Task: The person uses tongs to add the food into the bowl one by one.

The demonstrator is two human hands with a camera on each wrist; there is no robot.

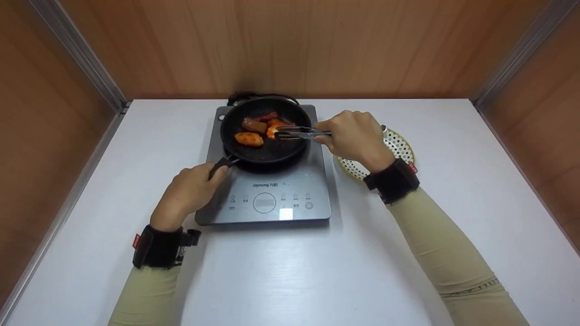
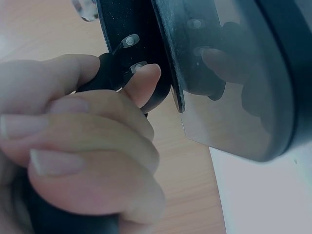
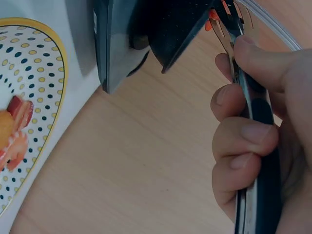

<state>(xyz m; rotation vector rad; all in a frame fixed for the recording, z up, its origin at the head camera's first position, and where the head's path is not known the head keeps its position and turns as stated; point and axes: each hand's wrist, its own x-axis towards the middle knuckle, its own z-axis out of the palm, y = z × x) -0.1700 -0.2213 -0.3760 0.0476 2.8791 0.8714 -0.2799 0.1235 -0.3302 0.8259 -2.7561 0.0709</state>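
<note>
Khaki sleeves (image 1: 145, 294) stretch in closest to me, each ending in a black wrist strap (image 1: 158, 248). From the straps, the left hand (image 1: 190, 188) wraps its curled fingers round the handle (image 1: 220, 166) of a black frying pan (image 1: 276, 153). The right hand (image 1: 355, 136) is closed around metal tongs (image 1: 306, 132), thumb along the top, their forked tips over the pan and against an orange-and-white piece (image 1: 272, 131); whether they pinch it firmly I cannot tell. Just left of those tips lie an orange-brown piece (image 1: 248, 139) and a reddish-brown chunk (image 1: 254, 125), with more red food towards the back.

Under the pan sits a grey Joyoung induction cooker (image 1: 290, 215), its controls on the near side and a black cable (image 1: 242, 96) behind. Right of the cooker, a dotted plate (image 1: 398, 147) with a yellow rim is partly blocked from above by the right hand and wrist; from the right wrist, a reddish strip (image 3: 20, 113) and a pink, shrimp-like piece (image 3: 15, 151) show on it. Everything stands on a white table (image 1: 281, 276), enclosed by wood-grain panels (image 1: 294, 45).
</note>
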